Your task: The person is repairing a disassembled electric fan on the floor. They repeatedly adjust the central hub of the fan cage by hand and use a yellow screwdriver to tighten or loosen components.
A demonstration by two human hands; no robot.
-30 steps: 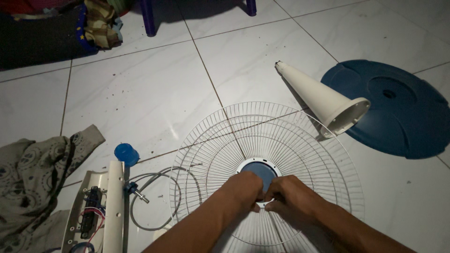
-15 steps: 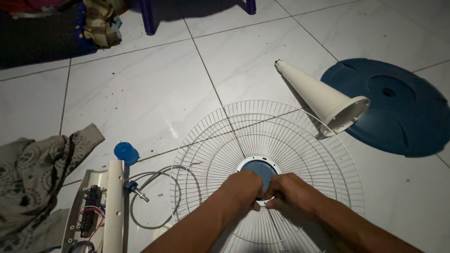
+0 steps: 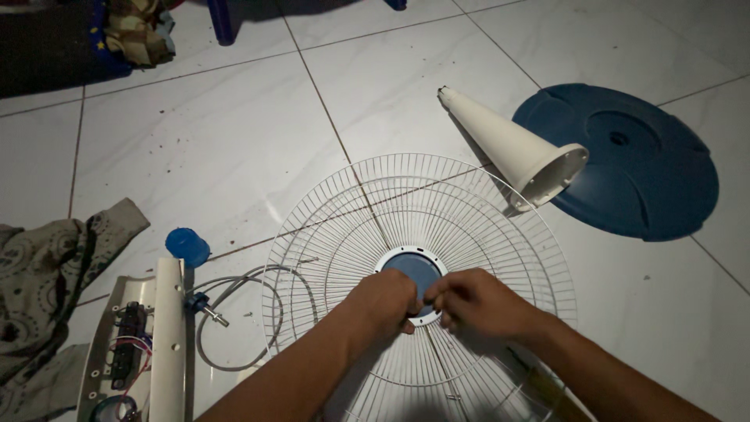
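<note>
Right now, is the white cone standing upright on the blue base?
No, the white cone lies on its side, its wide end resting against the blue base.

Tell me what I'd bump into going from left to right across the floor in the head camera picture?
Patterned cloth → white panel with wires → blue cap → grey cable → wire fan grille, where both hands meet at its blue hub → white cone → blue round base.

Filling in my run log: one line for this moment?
left hand on blue hub | right hand on hub | wire fan guard flat on floor

No packages, labels, signs, screens
</note>
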